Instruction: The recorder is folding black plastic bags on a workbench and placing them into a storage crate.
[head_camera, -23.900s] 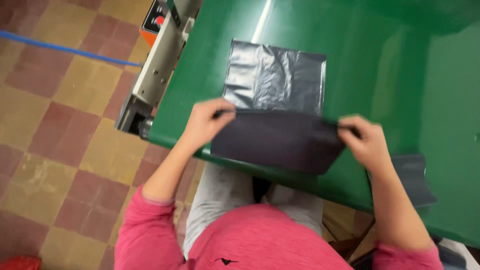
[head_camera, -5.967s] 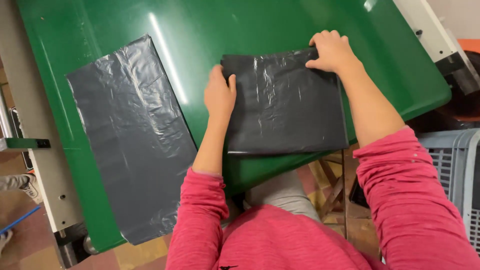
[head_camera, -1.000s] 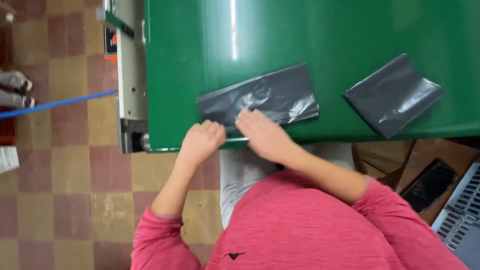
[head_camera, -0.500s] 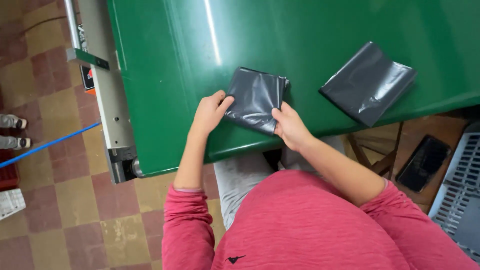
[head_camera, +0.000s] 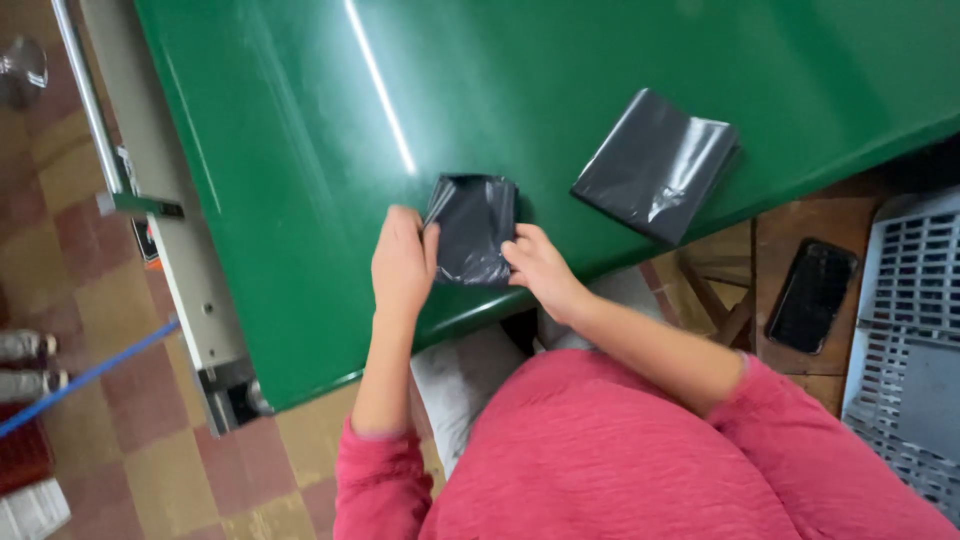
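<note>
Head view, question 1: What did each grip hold, and how far was it closed?

Answer 1: The left hand (head_camera: 402, 262) was partly closed on the left edge of the small folded black plastic bag (head_camera: 474, 228); its thumb lay against the bag's upper left corner, fingers curled toward the palm. The right hand (head_camera: 538, 268) pressed on the bag's lower right edge with bent fingers, so that grip was also partly closed and grasped the bag. Both grips touched the same bag, one on each side.

Question 2: Where was that bag located?

Answer 2: It lay on the green tabletop (head_camera: 300, 150), near the edge closest to the person, between the two hands. It was folded into a compact, roughly rectangular packet.

Question 3: How were the arms posed?

Answer 3: Both forearms were bare below pushed-up red sleeves (head_camera: 380, 480). The left forearm ran nearly straight up from the body to the bag; the right forearm came in diagonally from the lower right.

Question 4: What else was nearby?

Answer 4: A second, larger folded black bag (head_camera: 655, 165) lay on the tabletop, apart to the right. A dark phone (head_camera: 812, 295) rested on a wooden surface below the tabletop edge, beside a grey plastic crate (head_camera: 905, 340).
</note>
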